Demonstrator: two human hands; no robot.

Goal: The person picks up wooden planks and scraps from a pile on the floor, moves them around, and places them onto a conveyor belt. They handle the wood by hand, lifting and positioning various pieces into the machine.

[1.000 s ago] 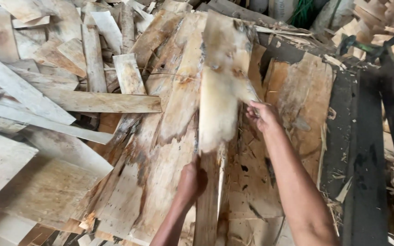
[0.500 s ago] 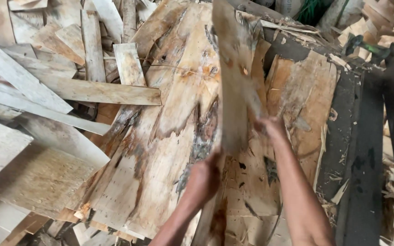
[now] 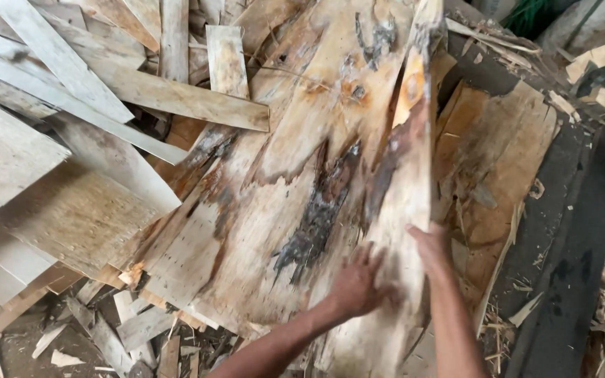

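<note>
A long thin sheet of wood veneer (image 3: 404,189), pale with dark stains and an orange knot, lies tilted on a pile of similar stained sheets (image 3: 274,210). My left hand (image 3: 357,283) presses flat on its lower part, fingers spread. My right hand (image 3: 430,245) grips the sheet's right edge near the bottom. The sheet's lower end is hidden behind my arms.
Loose pale boards and strips (image 3: 99,105) are heaped at the left and top. Broken scraps (image 3: 106,336) litter the ground at bottom left. A dark frame or beam (image 3: 575,238) runs along the right, with more veneer (image 3: 505,161) beside it.
The veneer sheet, held upright and blurred a second ago, has swung down to the left and now rests on the pile. My left hand moved from its lower end onto its face.
</note>
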